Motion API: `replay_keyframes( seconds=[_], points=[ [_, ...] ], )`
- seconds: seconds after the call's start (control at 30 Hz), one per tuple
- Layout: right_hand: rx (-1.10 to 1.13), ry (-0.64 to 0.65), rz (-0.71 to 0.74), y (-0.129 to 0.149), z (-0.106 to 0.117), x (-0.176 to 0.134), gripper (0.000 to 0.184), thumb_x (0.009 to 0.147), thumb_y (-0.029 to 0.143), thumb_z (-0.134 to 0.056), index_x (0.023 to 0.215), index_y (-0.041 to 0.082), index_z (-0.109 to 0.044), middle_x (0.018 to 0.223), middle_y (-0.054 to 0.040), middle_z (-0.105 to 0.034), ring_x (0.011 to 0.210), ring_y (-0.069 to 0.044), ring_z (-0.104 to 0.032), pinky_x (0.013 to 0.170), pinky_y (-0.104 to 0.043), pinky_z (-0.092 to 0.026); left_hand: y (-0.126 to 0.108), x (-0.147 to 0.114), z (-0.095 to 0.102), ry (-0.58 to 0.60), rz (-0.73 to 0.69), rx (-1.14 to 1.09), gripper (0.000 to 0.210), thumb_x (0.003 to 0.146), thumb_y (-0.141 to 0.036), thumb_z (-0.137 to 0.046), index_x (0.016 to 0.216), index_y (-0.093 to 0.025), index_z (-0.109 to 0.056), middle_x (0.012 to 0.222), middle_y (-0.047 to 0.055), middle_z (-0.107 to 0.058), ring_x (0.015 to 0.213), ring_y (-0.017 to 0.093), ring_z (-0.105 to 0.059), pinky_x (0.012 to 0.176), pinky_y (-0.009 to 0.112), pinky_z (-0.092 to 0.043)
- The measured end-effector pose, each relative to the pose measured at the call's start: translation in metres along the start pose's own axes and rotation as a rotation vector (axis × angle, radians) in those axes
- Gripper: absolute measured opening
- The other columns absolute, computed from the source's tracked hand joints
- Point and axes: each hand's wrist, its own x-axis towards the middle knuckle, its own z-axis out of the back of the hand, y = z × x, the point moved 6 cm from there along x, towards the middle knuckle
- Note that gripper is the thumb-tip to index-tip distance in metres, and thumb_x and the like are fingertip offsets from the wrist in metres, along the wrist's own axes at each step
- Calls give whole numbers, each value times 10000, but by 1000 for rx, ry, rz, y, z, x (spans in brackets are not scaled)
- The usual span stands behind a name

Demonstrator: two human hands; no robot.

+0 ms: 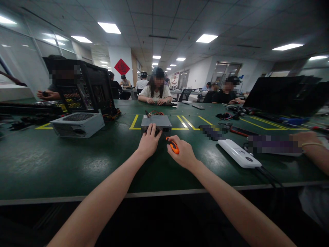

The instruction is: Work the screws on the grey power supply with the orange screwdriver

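A grey metal computer power supply (161, 120) lies on the green table in front of me, its bundle of coloured cables at the far side. My left hand (149, 142) grips its near side, fingers spread over the front edge and the thumb toward the right. In my right hand (182, 151) is a screwdriver (174, 146) with an orange and black handle, fingers wrapped round it. The tool points toward the near right corner of the power supply; its thin shaft and tip are too dim to make out.
Left stand a second power supply (78, 124) and an open black computer case (84, 87). A white power bank-like device (239, 153) with cables lies right, near a black monitor (285, 96). One person (155, 91) sits opposite; another's hand (307, 140) reaches in at right.
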Motion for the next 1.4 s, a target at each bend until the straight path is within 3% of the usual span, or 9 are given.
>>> replay_keyframes(
  seconds=[0.17,0.43,0.6,0.83,0.97,1.17,1.23,1.3,1.4],
  points=[
    [-66,5,120,6,0,0,119,761,215,-509,857,199,-577,820,-38,-534,734,-159,-494,692,-286,-372,0,0,-1,-2,-1,0,513,832,-132,-402,1336,-222,-375,1479,155,-160,1367,313,-120,954,447,-392],
    [60,-237,88,2,25,-3,108,814,238,-484,820,193,-582,760,-31,-546,725,-157,-510,701,-296,-401,2,-1,-2,-26,-9,-15,518,830,-131,-404,1337,-231,-369,1479,149,-160,1369,305,-114,958,453,-388],
    [77,-280,43,-4,28,-3,108,818,237,-478,820,199,-579,770,-35,-564,724,-161,-527,709,-305,-420,6,-1,-3,-36,-11,-75,465,814,-108,-415,1266,-210,-450,1477,131,-183,1372,291,-115,968,450,-391],
    [82,-277,33,-6,26,-4,118,813,249,-478,805,202,-585,764,-32,-568,713,-161,-533,710,-307,-426,27,-1,13,-259,100,-336,325,843,-136,-387,1115,-165,-563,1334,122,-402,1226,233,-401,1036,392,-350],
    [63,-262,42,-6,25,-3,121,814,251,-479,790,197,-585,744,-27,-558,697,-156,-527,699,-304,-422,57,2,28,-341,235,-533,307,834,-165,-405,1083,-154,-584,1138,96,-552,1053,188,-534,968,342,-416],
    [69,-242,61,-5,23,-3,116,813,251,-487,800,196,-589,744,-27,-562,692,-155,-526,682,-303,-417,117,-1,40,-117,296,-718,306,816,-248,-464,1066,-127,-590,1015,71,-658,898,149,-606,868,305,-463],
    [73,-241,68,-5,22,-3,114,810,251,-489,805,201,-592,744,-27,-567,696,-158,-529,682,-307,-416,153,-23,41,-64,329,-604,331,834,-278,-437,1095,-133,-580,1023,64,-661,911,148,-599,868,305,-455],
    [75,-237,78,-5,21,-3,112,807,250,-491,806,203,-592,743,-25,-568,695,-158,-528,678,-305,-412,198,-56,40,-11,428,-312,312,822,-295,-430,1053,-193,-614,998,29,-667,902,166,-603,867,324,-452],
    [60,-227,89,-4,18,-2,112,807,255,-492,800,201,-590,739,-25,-561,685,-154,-518,672,-301,-405,257,-108,32,4,542,-170,307,781,-273,-419,949,-168,-655,973,110,-653,900,271,-604,842,461,-452]
  ],
)
